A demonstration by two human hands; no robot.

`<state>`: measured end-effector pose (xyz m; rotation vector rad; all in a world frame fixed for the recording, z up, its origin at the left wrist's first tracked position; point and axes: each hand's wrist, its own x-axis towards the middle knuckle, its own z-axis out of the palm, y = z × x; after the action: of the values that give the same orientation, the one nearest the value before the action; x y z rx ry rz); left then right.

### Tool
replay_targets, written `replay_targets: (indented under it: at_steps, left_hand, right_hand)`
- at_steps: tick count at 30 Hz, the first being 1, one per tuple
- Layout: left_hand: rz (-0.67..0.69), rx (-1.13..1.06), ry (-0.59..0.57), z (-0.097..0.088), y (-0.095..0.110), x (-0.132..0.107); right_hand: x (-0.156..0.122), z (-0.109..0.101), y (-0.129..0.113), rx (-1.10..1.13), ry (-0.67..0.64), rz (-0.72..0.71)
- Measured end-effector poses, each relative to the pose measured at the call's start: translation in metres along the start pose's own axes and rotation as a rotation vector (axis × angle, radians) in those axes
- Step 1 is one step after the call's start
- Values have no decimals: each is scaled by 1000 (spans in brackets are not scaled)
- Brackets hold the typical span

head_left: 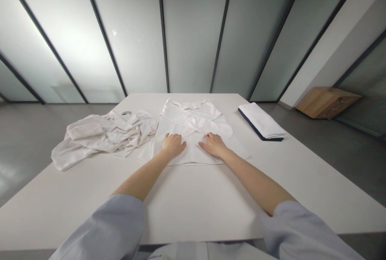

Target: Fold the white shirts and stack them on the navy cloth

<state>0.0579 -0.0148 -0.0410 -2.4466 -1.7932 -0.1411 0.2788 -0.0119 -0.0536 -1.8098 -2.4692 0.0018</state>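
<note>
A white shirt (pixel 193 109) lies spread on the table in front of me, its collar at the far end and its hem toward me. Cloth that looks like its sleeves is gathered and wrinkled across the middle. My left hand (pixel 173 145) rests palm down on the lower left part of the shirt, fingers stretched out. On the lower right part lies my right hand (pixel 213 145), also flat with its fingers apart. Neither hand grips the fabric. Left of the shirt, close to its edge, is a crumpled heap of white clothes (pixel 99 135).
The white table (pixel 193 199) reaches from my body to the frosted glass wall (pixel 193 30). Folded white cloth (pixel 261 120) sits on a dark folded piece (pixel 256 129) at the right. A dark round object (pixel 126 112) touches the heap. A wooden cabinet (pixel 327 102) stands on the floor, far right.
</note>
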Motion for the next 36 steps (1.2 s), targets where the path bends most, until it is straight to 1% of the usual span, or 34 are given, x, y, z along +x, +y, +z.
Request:
replay_targets:
  at_steps: [3, 7, 9, 12, 14, 16, 18, 20, 23, 26, 29, 36]
  left_hand:
    - [13, -35, -17, 2, 2, -2]
    - [49, -69, -7, 15, 4, -3]
    - [58, -78, 1, 21, 4, -2]
    - [77, -118, 27, 24, 2, -2]
    - [156, -149, 56, 21, 2, -3]
    - [296, -175, 73, 17, 2, -6]
    - [424, -195, 59, 13, 3, -9]
    - [479, -208, 22, 10, 4, -11]
    - [477, -232, -40, 8, 7, -11]
    - [439, -261, -67, 7, 8, -9]
    - [422, -268, -66, 8, 9, -7]
    - [454, -242, -51, 6, 11, -4]
  right_hand:
    - [4, 8, 6, 23, 13, 8]
    - [10, 20, 16, 61, 43, 38]
    - [12, 23, 19, 69, 73, 41]
    - [11, 24, 21, 65, 147, -5]
    - [10, 23, 21, 80, 198, -66]
    - [9, 21, 20, 117, 233, -130]
    - [9, 18, 19, 156, 249, -169]
    - [9, 15, 18, 176, 248, -177]
    - [7, 10, 16, 193, 233, -174]
    - [7, 8, 16, 210, 217, -172]
    - [8, 8, 16, 211, 199, -179]
    - [8, 10, 15, 200, 173, -202]
